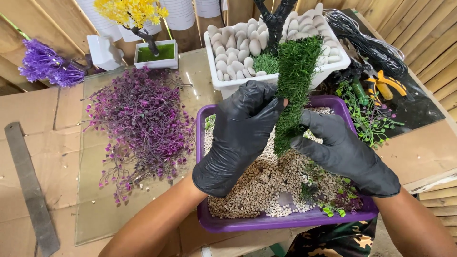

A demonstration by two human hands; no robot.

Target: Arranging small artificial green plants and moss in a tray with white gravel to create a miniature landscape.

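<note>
Hands: L hand (243,138) + R hand (345,154) grip grass strip (295,90) over purple tray (285,221).

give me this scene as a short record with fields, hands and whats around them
left hand: left hand, black glove, grips the strip of green artificial grass
right hand: right hand, black glove, pinches the strip's lower end
below hands: purple tray filled with small pale gravel
behind tray: white tub of smooth white stones with a dark tree trunk
left of tray: purple plastic foliage on a glass sheet
right of tray: yellow-handled pliers
</note>
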